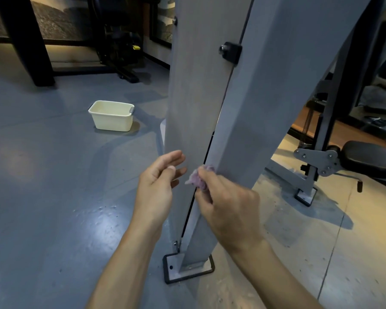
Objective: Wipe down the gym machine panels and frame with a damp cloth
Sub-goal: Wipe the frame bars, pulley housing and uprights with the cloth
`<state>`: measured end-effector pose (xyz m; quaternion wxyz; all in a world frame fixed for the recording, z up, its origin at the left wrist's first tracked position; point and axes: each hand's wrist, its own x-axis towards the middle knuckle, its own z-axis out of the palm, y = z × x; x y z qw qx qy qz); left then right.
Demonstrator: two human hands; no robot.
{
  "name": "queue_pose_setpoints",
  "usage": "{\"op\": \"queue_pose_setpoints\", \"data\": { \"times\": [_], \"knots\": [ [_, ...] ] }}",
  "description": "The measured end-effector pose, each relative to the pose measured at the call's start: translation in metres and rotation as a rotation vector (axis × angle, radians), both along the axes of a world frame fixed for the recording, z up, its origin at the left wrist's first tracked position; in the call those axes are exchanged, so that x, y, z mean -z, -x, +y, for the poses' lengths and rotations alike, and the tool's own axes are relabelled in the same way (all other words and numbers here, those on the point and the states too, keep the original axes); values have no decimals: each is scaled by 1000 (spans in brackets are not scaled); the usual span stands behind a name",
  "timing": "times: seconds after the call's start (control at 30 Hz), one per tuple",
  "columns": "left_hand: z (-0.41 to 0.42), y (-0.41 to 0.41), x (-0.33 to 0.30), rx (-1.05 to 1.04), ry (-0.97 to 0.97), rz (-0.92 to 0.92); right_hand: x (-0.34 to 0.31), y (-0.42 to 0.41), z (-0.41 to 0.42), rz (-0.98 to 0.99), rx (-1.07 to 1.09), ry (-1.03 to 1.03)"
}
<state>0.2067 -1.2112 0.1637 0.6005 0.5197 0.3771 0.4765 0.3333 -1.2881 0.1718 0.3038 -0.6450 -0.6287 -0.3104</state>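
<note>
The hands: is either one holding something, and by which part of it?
The right hand grips a bunched purple cloth by its lower part, fingers curled round it, against the grey frame. The left hand holds nothing.

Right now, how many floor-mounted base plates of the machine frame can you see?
2. One base plate sits under the slanted gray post, below the hands. The second base plate is farther right, under the bracket by the black pad. Others may be hidden behind the frame.

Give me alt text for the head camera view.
A right hand pinches a purple cloth against a grey machine frame, while the left hand hovers open beside the panel. A cream tub sits on the floor behind.
</note>
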Motion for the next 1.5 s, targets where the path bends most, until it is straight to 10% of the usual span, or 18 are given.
{"op": "queue_pose_setpoints", "data": {
  "times": [0.2,0.47,0.73,1.03,1.23,1.5],
  "knots": [
    [3,-1,-2,-19,30,-17,45,10,-2,-65,36,451],
    [13,7,-5,-41,35,-60,-79,38,26,-246,186,649],
    [18,13,-7,-52,59,-98,7,60,28,-199,149,1138],
    [24,4,-2,-48,98,-132,-83,37,27,-119,262,673],
    [20,-6,2,-35,71,-121,9,34,17,-69,93,973],
    [13,-25,0,8,4,-154,-31,-26,-8,-182,-202,-24]
  ]
}}
